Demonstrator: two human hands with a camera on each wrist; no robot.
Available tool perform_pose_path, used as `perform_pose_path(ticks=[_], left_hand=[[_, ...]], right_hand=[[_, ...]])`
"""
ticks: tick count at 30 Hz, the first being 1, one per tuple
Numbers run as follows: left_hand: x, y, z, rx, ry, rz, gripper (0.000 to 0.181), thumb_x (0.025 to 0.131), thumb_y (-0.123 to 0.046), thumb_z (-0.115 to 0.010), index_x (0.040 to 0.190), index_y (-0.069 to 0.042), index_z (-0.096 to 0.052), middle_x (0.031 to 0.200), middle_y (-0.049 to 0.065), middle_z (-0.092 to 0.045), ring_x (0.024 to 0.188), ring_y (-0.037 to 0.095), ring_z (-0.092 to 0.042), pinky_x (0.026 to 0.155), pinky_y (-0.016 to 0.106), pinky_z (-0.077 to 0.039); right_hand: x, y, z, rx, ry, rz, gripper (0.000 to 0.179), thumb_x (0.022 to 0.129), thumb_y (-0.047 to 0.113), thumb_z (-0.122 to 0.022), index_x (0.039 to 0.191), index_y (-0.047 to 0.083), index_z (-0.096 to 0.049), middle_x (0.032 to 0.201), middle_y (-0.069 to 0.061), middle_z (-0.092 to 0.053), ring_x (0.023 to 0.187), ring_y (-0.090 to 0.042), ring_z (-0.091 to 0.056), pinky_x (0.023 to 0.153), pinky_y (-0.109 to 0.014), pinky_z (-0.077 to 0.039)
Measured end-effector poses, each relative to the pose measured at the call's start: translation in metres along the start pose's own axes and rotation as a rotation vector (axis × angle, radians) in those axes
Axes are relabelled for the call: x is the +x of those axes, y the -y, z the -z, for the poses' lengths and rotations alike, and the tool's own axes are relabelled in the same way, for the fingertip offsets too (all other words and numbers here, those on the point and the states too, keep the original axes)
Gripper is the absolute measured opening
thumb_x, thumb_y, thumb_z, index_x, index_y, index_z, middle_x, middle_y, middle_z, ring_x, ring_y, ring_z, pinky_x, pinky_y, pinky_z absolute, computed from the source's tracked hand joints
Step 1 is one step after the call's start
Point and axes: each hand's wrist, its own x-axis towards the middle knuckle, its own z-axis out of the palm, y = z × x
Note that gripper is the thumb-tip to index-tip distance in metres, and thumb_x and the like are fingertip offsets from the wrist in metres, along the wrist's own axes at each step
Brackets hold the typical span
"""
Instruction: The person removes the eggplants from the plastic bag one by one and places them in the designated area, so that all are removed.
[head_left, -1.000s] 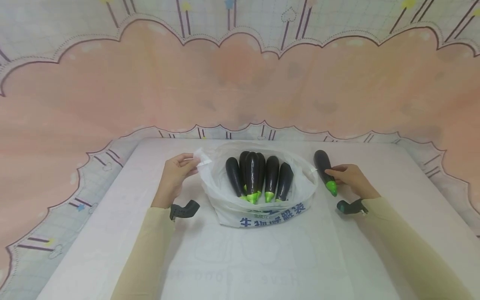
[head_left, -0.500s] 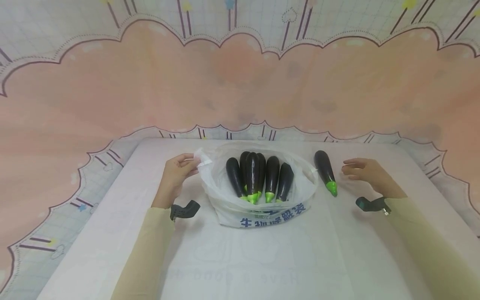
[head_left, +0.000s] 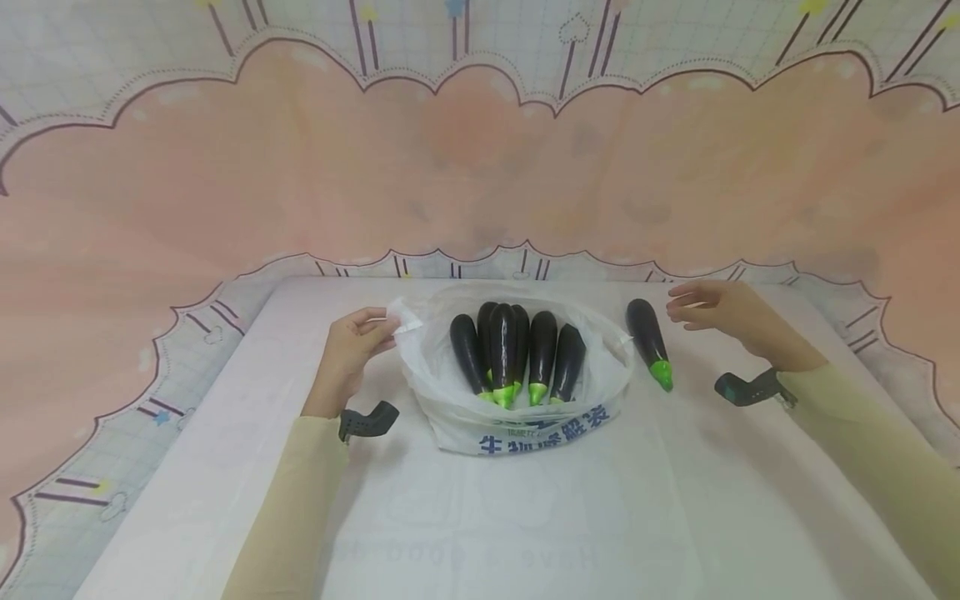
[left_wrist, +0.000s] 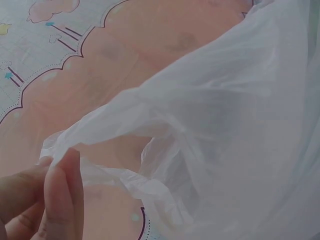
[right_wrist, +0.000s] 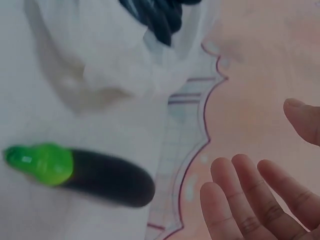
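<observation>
A white plastic bag with blue printed characters stands open on the table, holding several dark eggplants with green stem ends. My left hand pinches the bag's handle at its left side; in the left wrist view the thumb and fingertips meet on the thin plastic loop. One more eggplant lies on the table just right of the bag, its green end toward me. To the right of that eggplant hovers my right hand, fingers extended and holding nothing. The right wrist view shows its fingers spread, apart from the eggplant.
The table has a white cover with faint lettering near the front. Behind it hangs a patterned cloth backdrop in peach and pale grid, which also runs down along both sides. A dark camera mount sits on each wrist.
My right hand has let go of the eggplant right of the bag, drawn back to the right, then moved farther back over the table. The left hand keeps its place at the bag.
</observation>
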Motion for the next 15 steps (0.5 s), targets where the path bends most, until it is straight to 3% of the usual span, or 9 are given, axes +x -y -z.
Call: perform_pose_path(ticks=[3,6,12,15], left_hand=[[0.0,0.001,0.0,0.011,-0.002,0.005,0.042,0.09,-0.009,-0.061,0.125,0.01,-0.048,0.08,-0.018,-0.064,0.076,-0.003,-0.064,0.076,0.015,-0.053],[0.001,0.001,0.0,0.018,-0.004,0.005,0.041,0.09,-0.009,-0.061,0.125,0.009,-0.049,0.08,-0.018,-0.064,0.076,-0.003,-0.064,0.076,0.015,-0.053],[0.002,0.002,0.0,-0.01,0.004,-0.008,0.039,0.09,-0.008,-0.062,0.123,0.009,-0.05,0.08,-0.018,-0.065,0.076,-0.002,-0.064,0.076,0.016,-0.053],[0.002,0.001,0.0,-0.018,0.004,-0.012,0.039,0.089,-0.008,-0.062,0.123,0.009,-0.05,0.08,-0.018,-0.065,0.076,-0.002,-0.065,0.076,0.015,-0.053]], right_hand=[[0.005,0.017,-0.007,0.017,0.035,0.014,0.053,0.09,0.021,-0.063,0.133,-0.004,-0.045,0.126,-0.028,-0.056,0.086,0.01,-0.06,0.084,-0.029,-0.054],[0.012,0.03,-0.016,0.038,0.057,0.023,0.052,0.09,0.021,-0.063,0.132,-0.005,-0.046,0.124,-0.028,-0.057,0.086,0.005,-0.062,0.084,-0.03,-0.054],[0.025,0.05,-0.039,-0.013,0.12,0.029,0.05,0.088,0.023,-0.066,0.128,-0.004,-0.051,0.12,-0.024,-0.061,0.1,-0.024,-0.065,0.085,-0.035,-0.054],[0.033,0.056,-0.05,-0.037,0.163,0.028,0.049,0.088,0.022,-0.066,0.127,-0.004,-0.052,0.119,-0.024,-0.061,0.104,-0.032,-0.064,0.086,-0.039,-0.054]])
